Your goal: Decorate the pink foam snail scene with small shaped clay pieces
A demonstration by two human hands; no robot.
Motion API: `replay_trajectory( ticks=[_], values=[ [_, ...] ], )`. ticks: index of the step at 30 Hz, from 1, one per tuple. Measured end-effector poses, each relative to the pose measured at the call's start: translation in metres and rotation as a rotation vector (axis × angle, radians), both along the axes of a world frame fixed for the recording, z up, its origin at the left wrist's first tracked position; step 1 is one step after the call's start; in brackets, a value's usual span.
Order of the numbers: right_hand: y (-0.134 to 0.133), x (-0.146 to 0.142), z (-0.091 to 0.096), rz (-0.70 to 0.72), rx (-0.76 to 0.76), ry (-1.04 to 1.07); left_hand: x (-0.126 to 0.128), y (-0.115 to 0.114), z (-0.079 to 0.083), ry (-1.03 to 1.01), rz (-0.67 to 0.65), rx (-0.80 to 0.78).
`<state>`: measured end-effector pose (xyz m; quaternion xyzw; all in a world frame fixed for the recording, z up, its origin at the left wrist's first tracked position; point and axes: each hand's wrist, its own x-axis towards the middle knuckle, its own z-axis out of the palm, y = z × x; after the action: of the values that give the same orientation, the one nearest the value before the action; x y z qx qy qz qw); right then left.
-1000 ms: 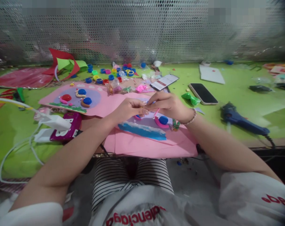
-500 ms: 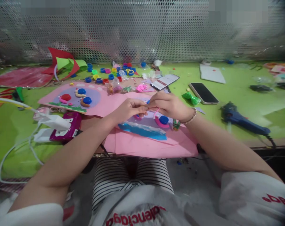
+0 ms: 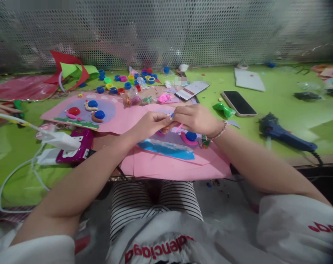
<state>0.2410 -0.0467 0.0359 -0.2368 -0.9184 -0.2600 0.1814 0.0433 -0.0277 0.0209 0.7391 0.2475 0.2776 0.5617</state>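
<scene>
My left hand (image 3: 150,124) and my right hand (image 3: 195,119) meet fingertip to fingertip over a pink foam sheet (image 3: 171,165) on the green table. Both hands are closed in a pinch. A thin pink strip (image 3: 179,128) sticks out below the right fingers; what the left fingers pinch is too small to name. Under the hands lies a lilac patch with a blue strip (image 3: 166,149) and a pink snail shape with a blue cap (image 3: 190,136). A second pink sheet (image 3: 81,115) with similar cap snails lies to the left.
Coloured bottle caps (image 3: 128,82) are scattered at the back. Two phones (image 3: 238,103) (image 3: 192,90) lie right of centre, with a blue glue gun (image 3: 285,134) further right. A magenta device (image 3: 77,150) and a white charger with cable (image 3: 58,141) sit at left. A perforated metal screen closes the far edge.
The hands stay pinched together over the pink sheet with small finger movements. The whole view has shifted slightly upward as the head moved.
</scene>
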Motion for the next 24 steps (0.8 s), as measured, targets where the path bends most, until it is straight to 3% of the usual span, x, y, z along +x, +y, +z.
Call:
replay_trajectory(
  ticks=[3,7,11,15,19,24],
  values=[
    [0.0,-0.003,-0.001,0.009,-0.038,0.028,0.001,0.0,0.001,0.013,0.012,0.006],
    [0.002,-0.002,-0.001,0.017,-0.217,0.102,0.0,0.004,-0.002,0.035,0.073,0.009],
    [0.005,0.006,0.004,0.054,-0.36,0.219,-0.001,0.011,-0.01,-0.085,0.162,-0.047],
    [0.006,0.012,0.01,0.064,-0.39,0.323,-0.002,0.02,-0.015,-0.197,0.274,-0.066],
    [0.01,0.014,0.007,0.045,-0.405,0.329,-0.004,0.024,-0.016,-0.188,0.416,0.035],
    [0.013,0.016,0.011,-0.016,-0.371,0.365,-0.005,0.024,-0.015,-0.15,0.441,0.11]
  ],
)
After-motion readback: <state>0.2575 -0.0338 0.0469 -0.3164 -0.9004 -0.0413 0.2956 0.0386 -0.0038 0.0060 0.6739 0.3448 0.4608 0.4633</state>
